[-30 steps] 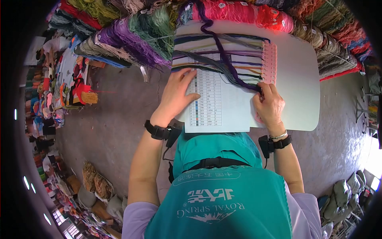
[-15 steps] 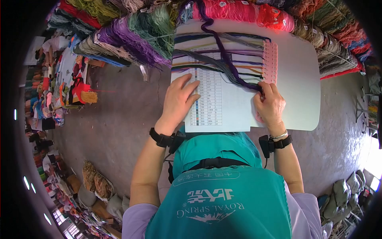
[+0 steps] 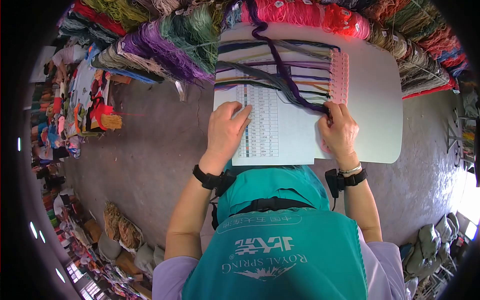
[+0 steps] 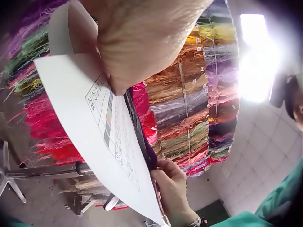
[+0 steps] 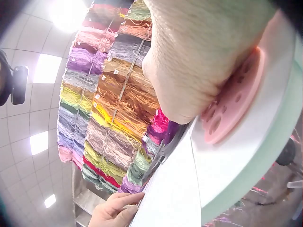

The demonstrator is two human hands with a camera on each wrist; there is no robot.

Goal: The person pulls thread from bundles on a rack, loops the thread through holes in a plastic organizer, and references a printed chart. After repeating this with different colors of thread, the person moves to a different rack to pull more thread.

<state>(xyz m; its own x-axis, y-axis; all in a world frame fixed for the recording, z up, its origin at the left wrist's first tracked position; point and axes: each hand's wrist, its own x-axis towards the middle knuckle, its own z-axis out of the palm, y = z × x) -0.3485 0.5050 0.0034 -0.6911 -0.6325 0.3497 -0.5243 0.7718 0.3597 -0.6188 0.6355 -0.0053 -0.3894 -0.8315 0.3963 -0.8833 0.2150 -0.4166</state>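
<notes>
A printed chart sheet (image 3: 295,137) lies on a pale board (image 3: 375,100). My left hand (image 3: 226,131) rests at the chart's left side, fingertips on the paper near the coloured column. At the sheet's right, my right hand (image 3: 340,131) pinches the end of a dark purple strand (image 3: 287,80) beside a pink holed strip (image 3: 339,75). Several thread bundles run leftward from the strip, and a grey-green bundle (image 3: 250,73) crosses toward the right hand. In the right wrist view, the pink strip (image 5: 236,101) shows under the right hand (image 5: 203,52).
Thick hanks of coloured thread hang behind the board, purple (image 3: 160,52) at the left and pink (image 3: 295,14) at the centre. A table heaped with coloured items (image 3: 85,95) stands far left. Grey sacks (image 3: 432,245) lie at the lower right.
My left hand has moved down the chart, toward me, uncovering upper rows, and its fingers have drawn in somewhat. The right hand keeps its pinch in nearly the same place.
</notes>
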